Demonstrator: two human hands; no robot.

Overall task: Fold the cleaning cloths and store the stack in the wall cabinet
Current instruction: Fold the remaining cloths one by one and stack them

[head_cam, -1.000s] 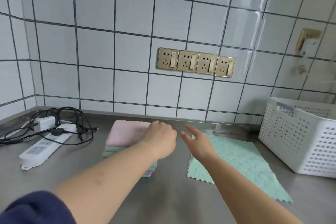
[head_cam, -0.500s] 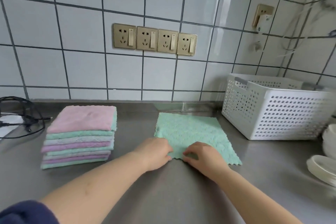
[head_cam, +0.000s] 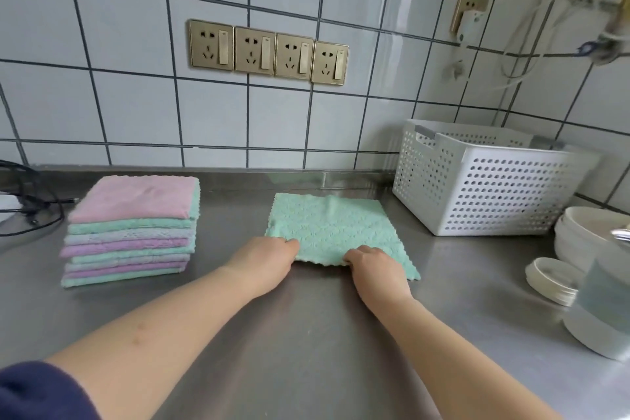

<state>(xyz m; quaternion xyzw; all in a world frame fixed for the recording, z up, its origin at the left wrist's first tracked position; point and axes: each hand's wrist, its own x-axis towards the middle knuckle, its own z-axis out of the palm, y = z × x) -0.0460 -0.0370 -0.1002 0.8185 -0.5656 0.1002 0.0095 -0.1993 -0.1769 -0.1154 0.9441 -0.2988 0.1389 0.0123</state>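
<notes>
Head view took in the steel counter [head_cam: 306,334], the folded stack [head_cam: 131,232] at left of frame, then the green cloth [head_cam: 335,225] lying flat at centre. Left hand [head_cam: 264,261] and right hand [head_cam: 373,264] each pinched its near edge. Uneven lifting might have skewed the fold.

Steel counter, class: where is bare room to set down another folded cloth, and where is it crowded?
Free: the strip between the folded stack and the green cloth, and the counter near the viewer between the forearms. Crowded: the right side, with the white basket and dishes; cables at far left.
</notes>
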